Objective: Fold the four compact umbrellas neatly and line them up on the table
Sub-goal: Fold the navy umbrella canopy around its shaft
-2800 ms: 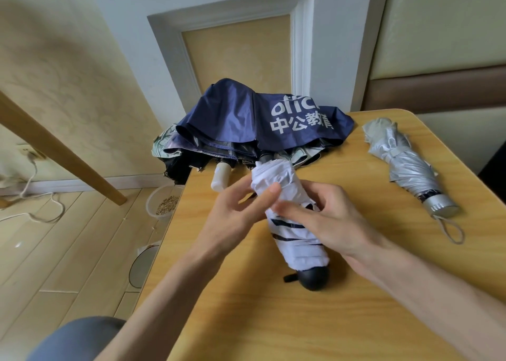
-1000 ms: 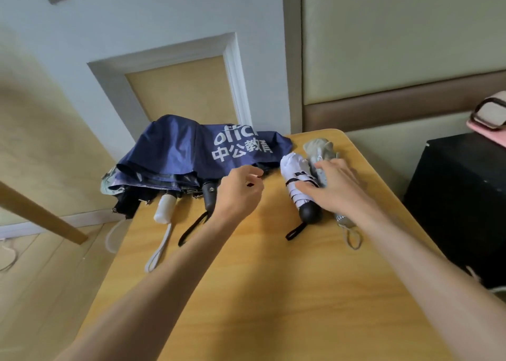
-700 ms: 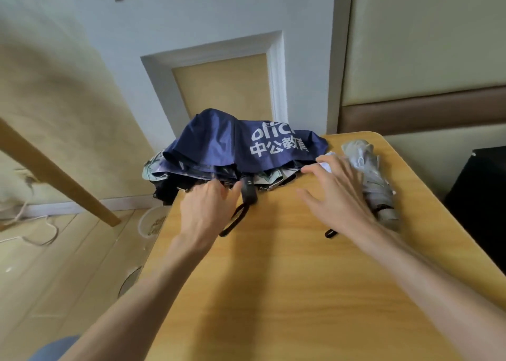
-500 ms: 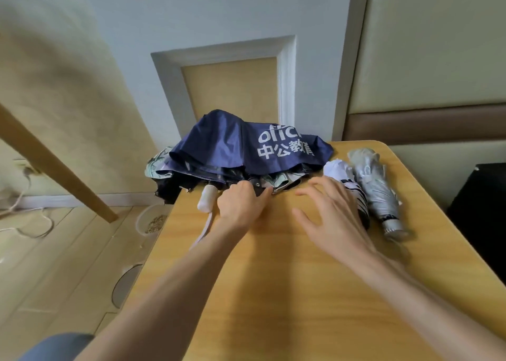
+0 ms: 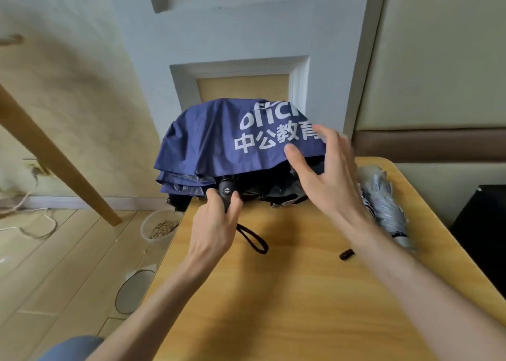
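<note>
Since half a second ago my left hand (image 5: 216, 224) has closed round the short black plastic handle (image 5: 226, 192) of the half-open navy fabric umbrella with white lettering (image 5: 219, 144), and my right hand (image 5: 328, 185) has risen from the light wooden worktop (image 5: 301, 292) to the canopy's right edge.

From my remote seat I see the left fingers and thumb wrapped about the handle, whose black wrist loop (image 5: 254, 240) trails onto the worktop below the palm. The right hand is spread, fingers straight, thumb in front of the cloth; I cannot tell whether it touches the canopy. The two hands are apart.

The navy umbrella sits at the far left corner of the worktop, its canopy bulging over the edge. A silver folded umbrella (image 5: 383, 204) lies near the right edge, and a white folded umbrella with dark stripes (image 5: 365, 206) lies just beside it, mostly hidden behind my right wrist. On the wooden floor (image 5: 68, 251) to the left stands a clear plastic bowl of grain (image 5: 158, 228).
</note>
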Action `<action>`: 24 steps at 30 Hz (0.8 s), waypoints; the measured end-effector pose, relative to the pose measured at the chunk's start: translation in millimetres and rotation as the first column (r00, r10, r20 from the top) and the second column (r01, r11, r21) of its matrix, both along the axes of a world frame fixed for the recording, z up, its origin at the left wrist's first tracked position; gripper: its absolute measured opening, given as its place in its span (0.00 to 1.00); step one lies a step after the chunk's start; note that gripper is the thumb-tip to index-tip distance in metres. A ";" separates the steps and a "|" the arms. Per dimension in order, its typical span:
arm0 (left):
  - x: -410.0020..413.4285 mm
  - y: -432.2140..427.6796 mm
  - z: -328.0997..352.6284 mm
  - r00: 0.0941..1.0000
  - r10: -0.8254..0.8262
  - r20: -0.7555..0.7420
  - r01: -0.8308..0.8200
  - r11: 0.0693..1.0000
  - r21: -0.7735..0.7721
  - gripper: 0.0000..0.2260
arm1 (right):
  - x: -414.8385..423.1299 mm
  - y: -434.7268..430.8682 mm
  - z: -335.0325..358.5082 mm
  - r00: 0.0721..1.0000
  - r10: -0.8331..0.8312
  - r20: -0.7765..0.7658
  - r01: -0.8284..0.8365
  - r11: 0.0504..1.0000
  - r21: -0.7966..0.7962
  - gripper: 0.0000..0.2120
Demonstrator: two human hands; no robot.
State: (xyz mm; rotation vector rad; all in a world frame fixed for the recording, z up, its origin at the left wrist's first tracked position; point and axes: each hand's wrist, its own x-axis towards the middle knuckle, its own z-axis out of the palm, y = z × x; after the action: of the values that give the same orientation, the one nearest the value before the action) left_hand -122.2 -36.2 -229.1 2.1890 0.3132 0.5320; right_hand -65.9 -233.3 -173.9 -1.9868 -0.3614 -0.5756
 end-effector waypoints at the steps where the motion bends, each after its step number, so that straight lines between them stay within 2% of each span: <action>1: -8.8 3.9 1.0 0.999 -0.007 0.041 0.007 1.000 -0.002 0.16 | 2.6 7.7 14.6 0.996 0.013 -0.090 -0.009 0.999 0.036 0.40; 4: -28.1 13.0 -3.2 0.990 -0.066 0.127 0.068 0.997 -0.018 0.14 | 8.8 36.5 40.4 0.915 0.176 -0.362 -0.109 0.974 0.198 0.47; 8: -39.4 8.3 -10.0 0.967 -0.193 0.166 0.205 0.977 -0.056 0.10 | 1.7 82.6 30.9 0.849 0.332 -0.410 -0.243 0.936 0.256 0.41; 10: -41.8 1.8 -17.3 0.962 -0.228 0.150 0.233 0.972 -0.019 0.10 | -3.1 99.9 26.0 0.837 0.376 -0.397 -0.258 0.912 0.320 0.37; 13: -43.5 -10.3 -27.0 0.975 -0.208 0.072 0.204 0.977 0.054 0.17 | -3.0 114.0 18.7 0.840 0.359 -0.407 -0.146 0.872 0.467 0.34; 14: -44.7 -14.1 -27.8 0.978 -0.203 0.047 0.199 0.977 0.075 0.19 | -1.8 116.7 13.7 0.855 0.315 -0.413 -0.102 0.882 0.461 0.32; 16: -47.0 -18.7 -25.7 0.974 -0.227 0.024 0.224 0.972 0.071 0.17 | 1.2 117.7 3.4 0.892 0.215 -0.398 -0.029 0.905 0.424 0.24; 19: -48.1 -18.2 -19.3 0.954 -0.297 0.024 0.294 0.952 0.085 0.17 | 4.5 112.8 -1.3 0.914 0.172 -0.367 0.018 0.888 0.460 0.17; 21: -48.1 -12.6 -14.3 0.962 -0.258 0.090 0.244 0.960 0.140 0.21 | 8.1 107.2 -0.1 0.915 0.181 -0.361 0.021 0.872 0.489 0.15; 24: -49.6 -1.6 -1.5 0.923 -0.057 0.380 0.011 0.992 0.122 0.16 | 11.8 97.6 1.2 0.906 0.206 -0.369 0.008 0.865 0.502 0.16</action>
State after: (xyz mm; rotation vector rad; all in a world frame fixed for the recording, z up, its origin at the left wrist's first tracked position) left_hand -171.7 -37.8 -230.7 2.1384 0.0321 0.9621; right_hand -54.1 -135.7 -172.7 -1.5215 -0.0415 -0.1411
